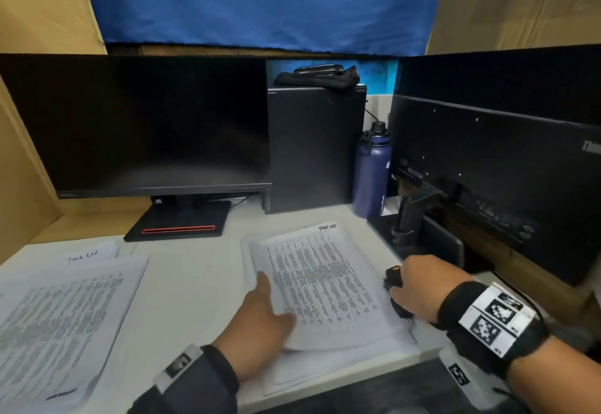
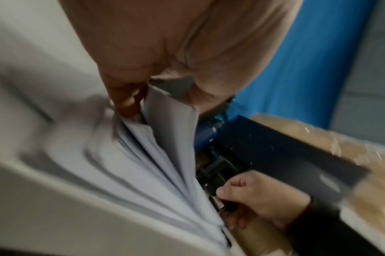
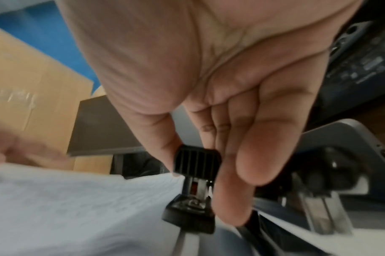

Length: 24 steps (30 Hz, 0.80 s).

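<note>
The left hand (image 1: 260, 322) grips the top sheets of the papers (image 1: 325, 283). Its thumb lies on the printed page and its fingers (image 2: 125, 102) are tucked in among the sheets, which fan out below them in the left wrist view. That hold looks meant to gather the loose sheets into 1 bundle and stop their edges sliding while the far side is fastened. The papers lie on the desk (image 1: 195, 283), under this hand and to its right, reaching across to the right hand (image 1: 419, 287). That hand is clasped round a black stapler (image 1: 393, 275), thumb on 1 side of its head and fingers on the other, so a squeeze can drive it. The stapler sits just left of the right palm, at the papers' right edge, with its mouth gaping toward the sheets. Whether the edge is inside the mouth I cannot tell. The likely step in hand is to line up the bundle and slip its edge between the stapler's 2 arms. The other stack (image 1: 65, 316) lies well to the left of the left hand, apart from the work, probably a set kept aside.
</note>
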Motion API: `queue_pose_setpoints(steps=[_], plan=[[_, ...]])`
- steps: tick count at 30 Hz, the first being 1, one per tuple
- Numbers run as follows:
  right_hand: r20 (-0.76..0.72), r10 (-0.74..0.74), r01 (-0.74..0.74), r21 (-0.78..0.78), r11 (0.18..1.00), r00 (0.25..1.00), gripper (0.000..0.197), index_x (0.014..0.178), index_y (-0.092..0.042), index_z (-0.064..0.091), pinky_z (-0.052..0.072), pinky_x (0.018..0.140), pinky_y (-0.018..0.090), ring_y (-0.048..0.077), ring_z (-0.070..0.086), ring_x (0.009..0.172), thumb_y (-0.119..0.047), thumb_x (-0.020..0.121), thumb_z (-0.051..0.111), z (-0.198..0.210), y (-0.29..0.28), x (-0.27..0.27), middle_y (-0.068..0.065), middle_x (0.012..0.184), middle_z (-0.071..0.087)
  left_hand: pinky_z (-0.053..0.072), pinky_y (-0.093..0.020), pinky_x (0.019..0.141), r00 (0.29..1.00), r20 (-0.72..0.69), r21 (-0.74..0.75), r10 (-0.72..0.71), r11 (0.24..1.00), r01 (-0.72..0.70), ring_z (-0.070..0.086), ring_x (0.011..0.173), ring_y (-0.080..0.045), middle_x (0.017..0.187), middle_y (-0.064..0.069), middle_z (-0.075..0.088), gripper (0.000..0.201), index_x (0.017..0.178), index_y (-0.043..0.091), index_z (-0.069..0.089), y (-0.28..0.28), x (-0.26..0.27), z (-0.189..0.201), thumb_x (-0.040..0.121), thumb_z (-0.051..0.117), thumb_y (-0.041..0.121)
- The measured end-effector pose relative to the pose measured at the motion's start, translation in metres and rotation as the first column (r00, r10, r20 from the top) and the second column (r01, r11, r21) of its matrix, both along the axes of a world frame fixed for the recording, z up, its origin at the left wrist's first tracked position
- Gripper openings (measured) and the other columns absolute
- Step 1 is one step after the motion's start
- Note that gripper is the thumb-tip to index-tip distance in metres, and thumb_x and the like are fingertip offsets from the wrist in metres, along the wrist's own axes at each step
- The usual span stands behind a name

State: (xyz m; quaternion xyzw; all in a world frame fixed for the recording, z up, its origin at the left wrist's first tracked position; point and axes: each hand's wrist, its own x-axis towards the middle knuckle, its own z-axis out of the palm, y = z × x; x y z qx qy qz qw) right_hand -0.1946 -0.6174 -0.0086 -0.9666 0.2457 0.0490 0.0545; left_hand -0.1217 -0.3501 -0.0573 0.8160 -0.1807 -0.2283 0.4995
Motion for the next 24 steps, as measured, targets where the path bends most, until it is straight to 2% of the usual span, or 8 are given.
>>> queue_pose_setpoints(steps=[2, 5, 7, 12, 14, 17, 19, 24], plan=[[-0.030, 0.009, -0.009, -0.002, 1.000, 1.000, 0.032, 0.111, -0.019, 0.064, 0.055, 0.087, 0.032, 0.020, 0.066, 0.096, -0.043, 0.095, 0.050, -0.011, 0.004, 0.002, -0.001, 0.102, 0.067, 0.030, -0.039, 0.126, 0.976, 0.161, 0.273, -0.149, 0.957, 0.101, 0.031, 0.154, -0.018, 0.164, 0.010, 0.033, 0.114, 0.164, 0.034, -0.010, 0.008, -0.009, 0.004, 0.082, 0.068, 0.048], [0.002, -0.007, 0.007, 0.069, 0.998, 1.000, 0.040, 0.123, -0.019, 0.059, 0.053, 0.092, 0.033, 0.021, 0.064, 0.107, -0.045, 0.095, 0.049, -0.022, 0.009, 0.006, 0.001, 0.120, 0.067, 0.007, -0.041, 0.131, 0.954, 0.097, 0.494, -0.284, 0.846, 0.202, -0.011, 0.160, -0.014, 0.173, 0.006, -0.011, 0.122, 0.159, 0.037, -0.024, 0.020, -0.018, 0.002, 0.082, 0.066, 0.066], [0.013, 0.006, -0.006, 0.075, 0.997, 1.000, 0.037, 0.121, -0.018, 0.058, 0.051, 0.091, 0.032, 0.021, 0.064, 0.108, -0.045, 0.097, 0.049, -0.025, 0.016, 0.008, 0.003, 0.121, 0.066, 0.015, -0.041, 0.131, 0.943, 0.108, 0.521, -0.316, 0.825, 0.217, -0.003, 0.161, -0.012, 0.173, 0.011, -0.010, 0.122, 0.161, 0.039, -0.017, 0.028, -0.016, -0.003, 0.076, 0.064, 0.071], [0.029, 0.038, -0.040, 0.085, 0.996, 0.999, 0.029, 0.102, -0.021, 0.058, 0.052, 0.080, 0.030, 0.017, 0.063, 0.090, -0.048, 0.095, 0.051, -0.027, 0.028, 0.010, 0.000, 0.102, 0.064, 0.035, -0.021, 0.117, 0.918, 0.203, 0.482, -0.340, 0.851, 0.208, 0.036, 0.142, -0.005, 0.160, 0.018, 0.028, 0.099, 0.162, 0.042, 0.009, 0.045, -0.018, 0.011, 0.084, 0.067, 0.055], [0.042, 0.003, -0.008, 0.121, 0.993, 0.999, 0.026, 0.101, -0.021, 0.058, 0.052, 0.079, 0.029, 0.015, 0.062, 0.086, -0.046, 0.095, 0.053, -0.025, 0.024, 0.009, -0.001, 0.098, 0.065, 0.034, -0.022, 0.118, 0.925, 0.191, 0.491, -0.328, 0.848, 0.200, 0.033, 0.145, -0.007, 0.163, 0.013, 0.027, 0.103, 0.164, 0.037, 0.005, 0.050, -0.018, 0.013, 0.085, 0.069, 0.053], [0.115, -0.054, 0.043, 0.089, 0.995, 0.992, 0.019, 0.097, -0.026, 0.060, 0.056, 0.083, 0.033, 0.012, 0.064, 0.083, -0.043, 0.090, 0.056, -0.021, 0.011, 0.009, -0.006, 0.088, 0.067, 0.014, -0.036, 0.129, 0.961, 0.119, 0.525, -0.249, 0.838, 0.153, 0.000, 0.161, -0.015, 0.174, 0.001, -0.001, 0.117, 0.164, 0.037, -0.009, 0.060, -0.019, 0.017, 0.082, 0.070, 0.061], [0.097, -0.064, 0.058, 0.063, 0.996, 0.993, 0.022, 0.091, -0.027, 0.061, 0.056, 0.083, 0.033, 0.010, 0.065, 0.081, -0.048, 0.087, 0.055, -0.023, 0.006, 0.010, -0.010, 0.085, 0.066, 0.009, -0.038, 0.130, 0.967, 0.140, 0.519, -0.214, 0.847, 0.112, -0.007, 0.161, -0.016, 0.175, 0.000, -0.004, 0.107, 0.164, 0.037, -0.001, 0.073, -0.017, 0.025, 0.086, 0.066, 0.064], [0.163, -0.017, 0.023, -0.039, 0.999, 0.986, 0.035, 0.081, -0.027, 0.052, 0.053, 0.079, 0.034, 0.013, 0.059, 0.075, -0.060, 0.076, 0.059, -0.051, -0.007, 0.021, -0.011, 0.074, 0.054, 0.021, -0.028, 0.124, 0.946, 0.296, 0.465, -0.130, 0.885, -0.024, 0.022, 0.154, -0.010, 0.163, 0.013, 0.029, 0.065, 0.153, 0.040, 0.040, 0.137, 0.002, 0.054, 0.094, 0.060, 0.061]])
